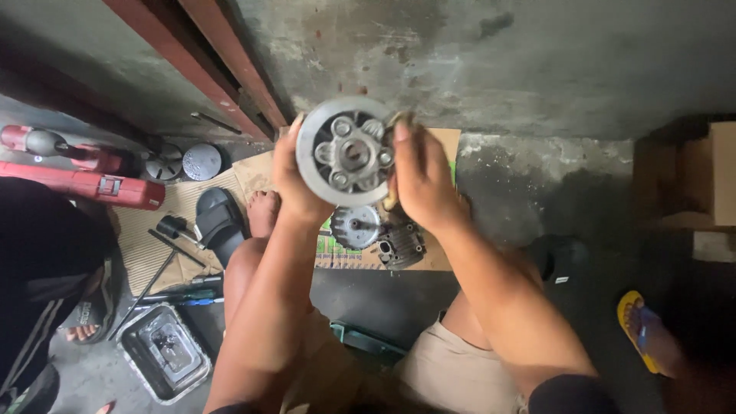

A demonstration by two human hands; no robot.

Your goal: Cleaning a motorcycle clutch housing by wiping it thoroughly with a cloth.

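Gripping a round metal clutch hub point(346, 151) at chest height above the cardboard point(441, 146): left hand point(295, 184) clasped on its rim, right hand point(418, 180) pressing what may be a rag against the opposite edge. Likely heavy, rigid, perhaps oily; best held by the rim.

Person, seen from a head-worn camera looking down. Two bare hands, left point(295, 180) and right point(420, 180): no gloves, rings, watch or wristbands visible. Both forearms bare from wrist to elbow. Dark sleeve edge point(571, 395), black or near-black, showing at the right upper arm by the lower frame border. Beige shorts point(452, 368), plain light fabric with a visible hem seam, covering the thighs; knees bare. One bare foot point(263, 212) visible beyond the left knee, unshod, toes showing. Remaining clothing out of frame.
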